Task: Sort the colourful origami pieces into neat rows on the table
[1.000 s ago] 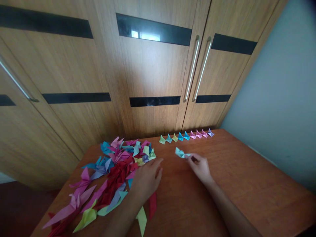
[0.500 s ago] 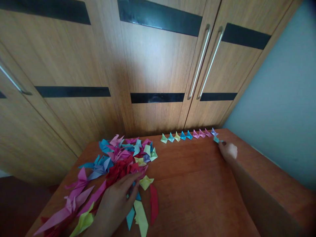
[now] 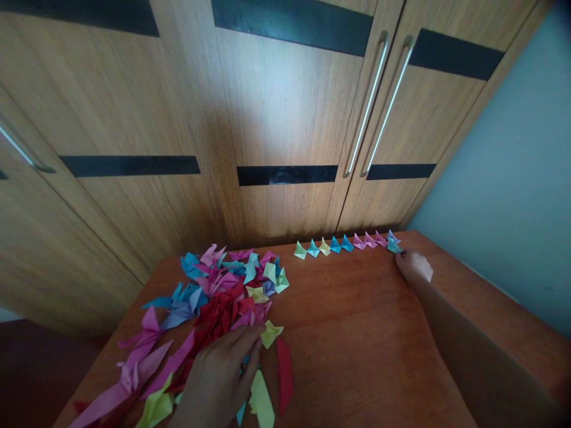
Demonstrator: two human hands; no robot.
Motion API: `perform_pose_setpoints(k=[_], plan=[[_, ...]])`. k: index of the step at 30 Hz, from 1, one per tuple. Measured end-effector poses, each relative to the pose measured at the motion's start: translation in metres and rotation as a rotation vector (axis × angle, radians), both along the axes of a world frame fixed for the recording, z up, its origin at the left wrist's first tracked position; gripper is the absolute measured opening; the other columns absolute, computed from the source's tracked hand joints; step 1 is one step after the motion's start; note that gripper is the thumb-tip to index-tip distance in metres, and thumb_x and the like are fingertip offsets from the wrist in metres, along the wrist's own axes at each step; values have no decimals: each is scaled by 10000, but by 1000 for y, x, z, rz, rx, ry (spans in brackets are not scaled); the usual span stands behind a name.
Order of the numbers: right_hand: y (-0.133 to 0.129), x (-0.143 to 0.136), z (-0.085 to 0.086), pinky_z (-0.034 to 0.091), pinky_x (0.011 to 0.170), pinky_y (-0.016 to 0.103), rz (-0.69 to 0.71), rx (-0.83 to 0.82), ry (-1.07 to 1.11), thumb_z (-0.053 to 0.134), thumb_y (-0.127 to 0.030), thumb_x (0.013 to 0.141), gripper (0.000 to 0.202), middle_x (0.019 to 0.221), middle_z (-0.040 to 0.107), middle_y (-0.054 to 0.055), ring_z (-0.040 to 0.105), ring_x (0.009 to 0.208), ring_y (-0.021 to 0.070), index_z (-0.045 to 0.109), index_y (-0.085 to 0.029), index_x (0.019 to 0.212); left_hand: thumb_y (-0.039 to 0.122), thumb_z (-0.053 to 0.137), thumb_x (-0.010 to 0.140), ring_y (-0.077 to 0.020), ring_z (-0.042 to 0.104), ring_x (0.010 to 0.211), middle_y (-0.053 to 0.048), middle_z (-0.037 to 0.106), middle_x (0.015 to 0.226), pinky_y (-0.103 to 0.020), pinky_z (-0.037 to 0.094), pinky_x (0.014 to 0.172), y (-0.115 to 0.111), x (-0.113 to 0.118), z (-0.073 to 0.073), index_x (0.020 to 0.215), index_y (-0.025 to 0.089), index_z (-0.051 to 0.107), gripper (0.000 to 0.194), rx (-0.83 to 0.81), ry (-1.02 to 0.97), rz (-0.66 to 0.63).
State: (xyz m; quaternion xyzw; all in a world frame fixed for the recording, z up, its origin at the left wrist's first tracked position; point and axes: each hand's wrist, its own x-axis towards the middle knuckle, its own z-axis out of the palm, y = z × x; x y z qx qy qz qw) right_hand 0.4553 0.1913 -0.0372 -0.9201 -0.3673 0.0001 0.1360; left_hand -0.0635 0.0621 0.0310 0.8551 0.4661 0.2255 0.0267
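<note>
My right hand [image 3: 414, 267] is at the far right of the table, its fingers pinched on a small teal folded-paper piece [image 3: 393, 246]. That piece sits just in front of a purple folded piece [image 3: 391, 235], the right end of a row of small pointed paper pieces. My left hand [image 3: 229, 362] lies over the front of a heap of coloured origami. Its thumb and index finger close at the edge of a yellow folded piece [image 3: 272, 334], which looks tilted. The palm hides part of the heap, with blue paper showing under the fingers.
Pink, red, blue and yellow origami [image 3: 216, 279] spreads over the table's left side. A red strip [image 3: 284, 374] and a pale yellow-green strip [image 3: 261, 399] lie near my left hand. Wooden cabinet doors [image 3: 285, 119] stand behind the table [image 3: 357, 333], and a wall [image 3: 508, 208] is at right.
My right hand has brought the teal piece up close to the purple one at the row's end. Beside my left fingertips, the yellow piece has turned and tilted. The view has shifted slightly.
</note>
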Motion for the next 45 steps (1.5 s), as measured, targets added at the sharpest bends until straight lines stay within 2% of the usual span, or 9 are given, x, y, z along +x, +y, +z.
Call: perform_pose_setpoints(k=[14,17,22,24,27,33,39,42,45], plan=[[1,-1,2,490,762,467,24,-10,16,428,-491,834,453,1018,653,189,613,983,356,619,-195,1120,227,454,875,-178,691,871,-29,709,1020,-285,562,758,0,0,4,1099,261,608,274,-63,-19,-8],[-2,-6,4,489,770,478,5,4,18,414,-519,835,569,1022,641,223,612,986,362,507,-135,1245,245,447,883,-178,687,883,-26,708,1023,-285,554,770,3,-3,6,1109,267,606,277,-60,-31,16],[-17,-20,4,486,787,478,-60,142,61,440,-520,817,761,1048,620,256,611,984,376,265,-40,1381,301,451,880,-206,672,911,-42,697,1052,-318,537,779,14,-23,12,1079,243,617,265,-29,-62,173],[-26,-30,5,478,805,462,-60,234,83,459,-468,815,729,1044,629,233,609,991,368,265,-53,1382,306,460,872,-210,659,934,-49,680,1091,-321,524,795,18,-33,14,1107,234,600,282,-27,-69,223],[-39,-52,7,455,839,428,-11,384,155,478,-387,801,627,1018,650,189,597,1011,353,359,-89,1339,289,459,864,-206,658,885,-48,667,1082,-316,518,761,20,-38,18,1091,232,604,276,-58,-57,252],[-46,-118,6,453,792,335,162,495,268,469,-343,774,482,862,687,103,632,893,281,515,-141,1209,184,470,840,-183,637,839,-36,659,949,-280,485,735,12,-18,20,975,229,626,212,-147,-83,125],[-41,-187,0,464,683,276,424,577,363,452,-375,770,460,722,676,28,638,703,202,554,-150,1158,176,521,822,-180,635,846,-35,659,938,-263,469,732,10,-6,8,955,229,641,187,-197,-73,82],[-44,-203,0,457,652,280,559,625,417,451,-381,770,458,661,652,15,618,638,192,560,-130,1138,158,533,812,-180,636,859,-30,663,938,-265,467,751,11,-5,3,951,234,645,195,-226,-66,69],[-47,-204,0,451,641,281,600,636,447,460,-382,768,460,639,641,6,600,608,184,558,-121,1134,157,522,825,-180,638,901,-28,673,981,-269,473,770,12,-5,1,985,249,649,224,-233,-93,42]])
